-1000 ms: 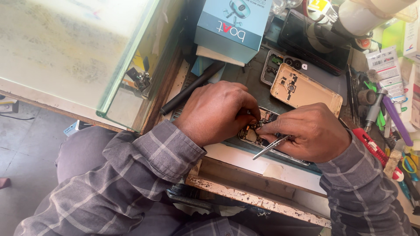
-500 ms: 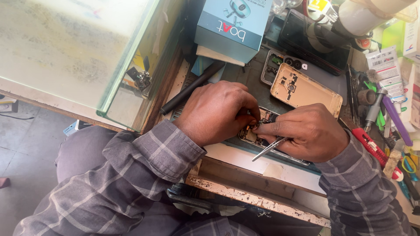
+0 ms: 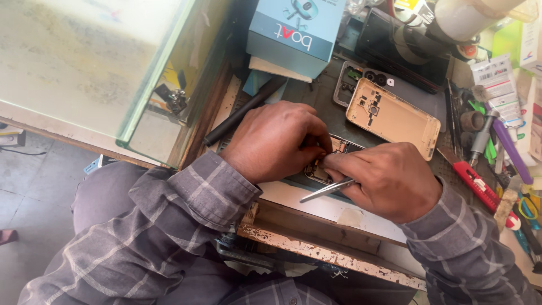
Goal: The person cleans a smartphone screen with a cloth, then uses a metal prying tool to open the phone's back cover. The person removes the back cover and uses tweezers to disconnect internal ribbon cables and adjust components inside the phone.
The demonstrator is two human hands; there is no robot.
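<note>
An opened phone [image 3: 334,151] with its circuit board showing lies on the dark mat, mostly hidden under both hands. My left hand [image 3: 276,141] rests over its left part, fingers pressing down on it. My right hand [image 3: 389,181] holds metal tweezers [image 3: 327,191], whose free end sticks out toward the front left, while its fingertips meet the left hand's fingertips over the board. A beige phone back cover [image 3: 395,116] lies just behind the hands.
A blue box [image 3: 296,31] stands at the back. A black rod [image 3: 243,110] lies left of my hands beside a glass case [image 3: 90,62]. A red-handled tool [image 3: 477,183], purple screwdriver [image 3: 508,148] and several small tools crowd the right. The worn bench edge [image 3: 333,254] runs in front.
Both hands stay on the phone. The tweezers have shifted only slightly in my right hand.
</note>
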